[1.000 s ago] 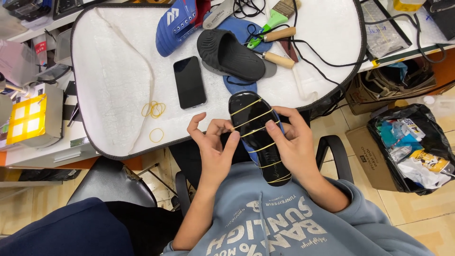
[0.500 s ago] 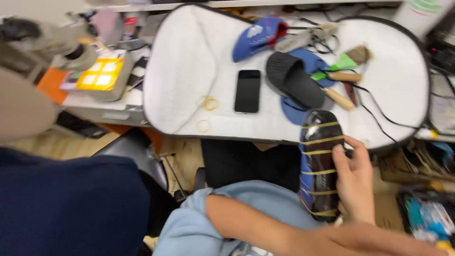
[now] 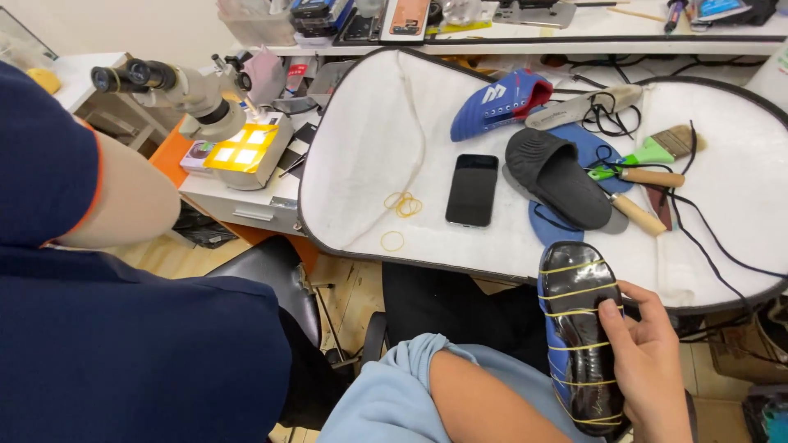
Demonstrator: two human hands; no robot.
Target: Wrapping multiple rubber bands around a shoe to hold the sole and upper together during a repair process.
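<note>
Blue shoe with a glossy black sole [image 3: 581,344], wrapped in yellow rubber bands, lies sole-up at the near edge of the white padded table [image 3: 353,164]. Right hand [image 3: 652,369] grips its side, thumb on the sole. Left hand is out of view. Beyond are a black phone [image 3: 472,189], a black slide sandal [image 3: 558,176] and loose rubber bands [image 3: 402,205].
</note>
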